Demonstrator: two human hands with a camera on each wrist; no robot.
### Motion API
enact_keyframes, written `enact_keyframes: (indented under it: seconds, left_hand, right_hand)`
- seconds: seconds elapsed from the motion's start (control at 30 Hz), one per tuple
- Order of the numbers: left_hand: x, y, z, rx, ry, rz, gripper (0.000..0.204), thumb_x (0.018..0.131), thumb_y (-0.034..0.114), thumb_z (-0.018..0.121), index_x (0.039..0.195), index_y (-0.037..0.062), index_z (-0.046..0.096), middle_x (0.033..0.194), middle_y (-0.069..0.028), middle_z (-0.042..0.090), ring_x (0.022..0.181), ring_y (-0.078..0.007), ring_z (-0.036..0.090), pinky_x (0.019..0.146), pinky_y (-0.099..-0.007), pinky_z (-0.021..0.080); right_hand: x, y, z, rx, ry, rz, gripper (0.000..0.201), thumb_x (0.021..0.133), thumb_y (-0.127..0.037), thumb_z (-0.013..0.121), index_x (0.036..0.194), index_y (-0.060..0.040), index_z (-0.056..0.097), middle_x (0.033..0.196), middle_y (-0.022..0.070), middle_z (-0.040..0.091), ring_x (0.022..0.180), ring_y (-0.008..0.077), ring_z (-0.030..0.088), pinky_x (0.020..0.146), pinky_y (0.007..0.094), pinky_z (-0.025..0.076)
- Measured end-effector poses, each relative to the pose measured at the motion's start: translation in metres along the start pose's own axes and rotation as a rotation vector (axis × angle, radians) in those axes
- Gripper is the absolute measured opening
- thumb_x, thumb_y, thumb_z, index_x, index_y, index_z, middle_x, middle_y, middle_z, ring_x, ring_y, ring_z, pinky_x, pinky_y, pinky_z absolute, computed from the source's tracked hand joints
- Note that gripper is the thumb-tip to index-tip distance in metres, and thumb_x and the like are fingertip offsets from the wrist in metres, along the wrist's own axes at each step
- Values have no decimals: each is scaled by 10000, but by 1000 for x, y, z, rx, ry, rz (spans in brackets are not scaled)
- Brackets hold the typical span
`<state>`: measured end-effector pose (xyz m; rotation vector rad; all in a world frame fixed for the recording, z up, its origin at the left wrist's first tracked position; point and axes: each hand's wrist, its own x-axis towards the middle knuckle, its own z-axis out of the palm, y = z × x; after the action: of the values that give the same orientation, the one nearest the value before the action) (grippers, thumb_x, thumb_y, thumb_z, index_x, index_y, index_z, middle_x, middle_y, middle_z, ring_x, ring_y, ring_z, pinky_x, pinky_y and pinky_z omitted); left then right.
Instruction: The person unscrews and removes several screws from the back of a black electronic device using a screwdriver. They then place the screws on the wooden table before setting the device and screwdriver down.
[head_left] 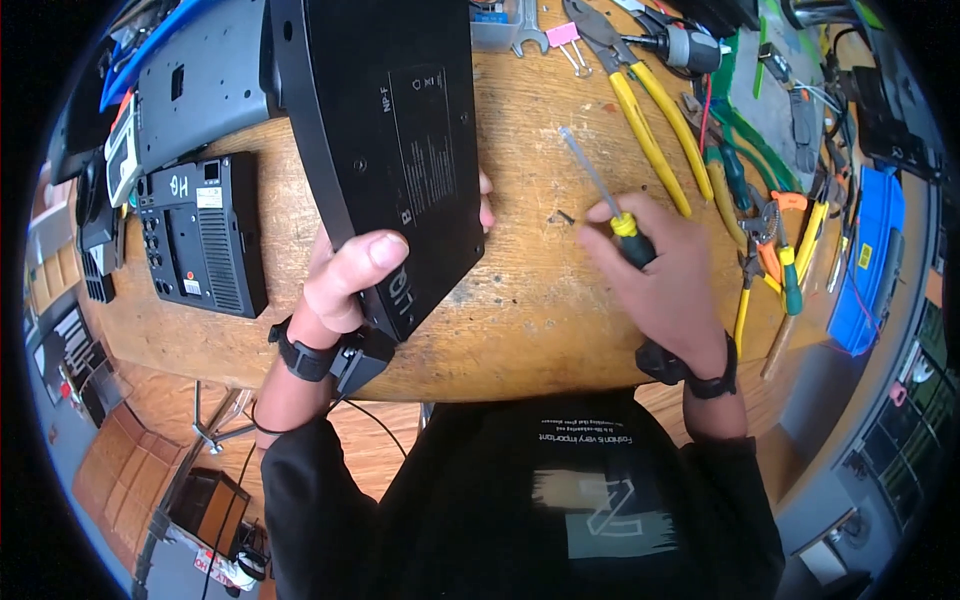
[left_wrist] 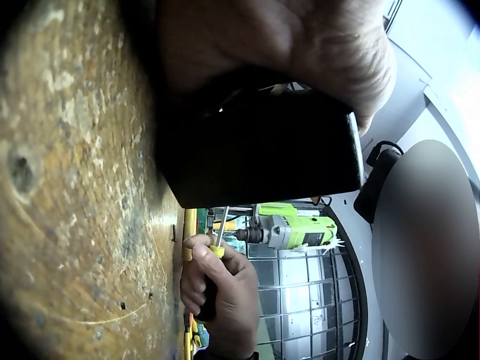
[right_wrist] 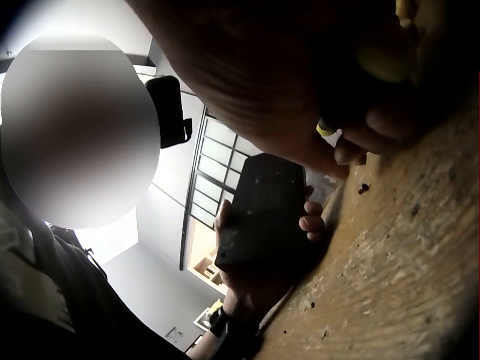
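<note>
A black flat-sided box [head_left: 430, 150] printed with "NP-F" stands tilted up off the wooden table in the head view. My left hand [head_left: 345, 285] grips its lower end, the thumb over the near corner and fingertips showing past the far edge. In my right hand [head_left: 668, 275] is a screwdriver [head_left: 628, 238] with a yellow and black handle, its shaft aimed up and away to the left, apart from the box. A small dark screw-like piece [head_left: 567, 217] lies on the wood beside that hand. The right wrist view shows the box [right_wrist: 262, 214] from its dark side.
Left of the box lies a second black device [head_left: 205, 240] with vents and knobs, below a larger dark panel [head_left: 205, 95]. Yellow-handled cutters [head_left: 640, 115], a pink binder clip [head_left: 562, 37], a wrench [head_left: 530, 30], several pliers and a blue case [head_left: 872, 255] fill the right and back.
</note>
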<state>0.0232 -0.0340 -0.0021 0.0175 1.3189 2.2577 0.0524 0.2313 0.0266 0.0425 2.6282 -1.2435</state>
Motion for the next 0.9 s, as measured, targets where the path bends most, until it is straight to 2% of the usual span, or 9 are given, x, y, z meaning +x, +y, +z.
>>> enact_keyframes:
  seconds: [0.1, 0.2, 0.27, 0.33, 0.37, 0.5, 0.6, 0.63, 0.9]
  left_hand:
    - [-1, 3, 2, 77, 21, -21, 994, 781, 603, 701, 1478, -55, 438, 1285, -252, 625, 1103, -339, 672, 953, -449, 568]
    - [-2, 3, 3, 103, 24, -7, 981, 793, 607, 685, 1476, -54, 443, 1277, -258, 630, 1094, -343, 677, 949, -449, 573]
    - [-2, 3, 3, 131, 2, 4, 971, 803, 603, 676, 1475, -58, 443, 1272, -259, 632, 1095, -344, 678, 946, -448, 575]
    - [-1, 4, 1, 148, -19, 6, 958, 814, 598, 668, 1471, -62, 445, 1265, -256, 634, 1093, -341, 678, 941, -444, 576]
    - [-1, 5, 0, 149, -27, 4, 949, 819, 595, 664, 1468, -64, 447, 1261, -253, 635, 1091, -338, 678, 938, -441, 576]
    - [0, 3, 0, 138, -51, 43, 912, 846, 581, 644, 1457, -69, 452, 1246, -239, 637, 1079, -322, 677, 924, -428, 574]
    - [1, 3, 0, 130, -64, 47, 894, 853, 578, 637, 1448, -65, 459, 1236, -230, 637, 1074, -311, 676, 922, -422, 572]
    - [2, 0, 0, 42, -83, 115, 684, 881, 446, 644, 1324, -70, 572, 1173, -199, 690, 1042, -263, 697, 876, -376, 580]
    - [0, 2, -2, 61, -64, 78, 672, 856, 454, 662, 1291, -56, 612, 1096, -184, 715, 1019, -250, 698, 896, -370, 566]
  right_hand:
    - [-7, 5, -24, -30, -7, -25, 238, 939, -120, 748, 1142, -19, 675, 639, 38, 610, 527, 119, 561, 511, 293, 434]
    - [-19, -12, -46, 621, 48, 164, 328, 1009, -124, 675, 1323, -47, 619, 680, -3, 600, 558, 75, 532, 528, 237, 403]
    - [-29, -3, -57, 671, -114, 209, 346, 1065, -120, 585, 1401, -38, 574, 744, 6, 599, 602, 54, 523, 542, 199, 365]
    - [-36, 10, -58, 534, -242, 315, 316, 1080, -123, 552, 1376, -22, 594, 762, 11, 596, 616, 46, 517, 537, 196, 349]
    - [-36, 6, -60, 407, -158, 261, 307, 1093, -141, 525, 1361, -24, 619, 752, -5, 582, 628, 32, 501, 539, 193, 342]
    - [-28, -20, -79, 457, -23, 154, 309, 1102, -229, 531, 1282, -35, 689, 710, -39, 538, 622, 30, 470, 553, 207, 345]
    - [-9, -23, -74, 345, -177, 147, 312, 1095, -260, 556, 1188, -24, 736, 696, -43, 525, 617, 34, 457, 546, 219, 338]
    - [-5, -25, -71, 328, -221, 131, 317, 1093, -270, 561, 1171, -22, 743, 688, -46, 514, 616, 35, 450, 547, 221, 337]
    - [32, -31, -61, 290, -454, 127, 354, 1094, -310, 561, 1123, -13, 753, 651, -54, 434, 609, 47, 412, 563, 232, 339]
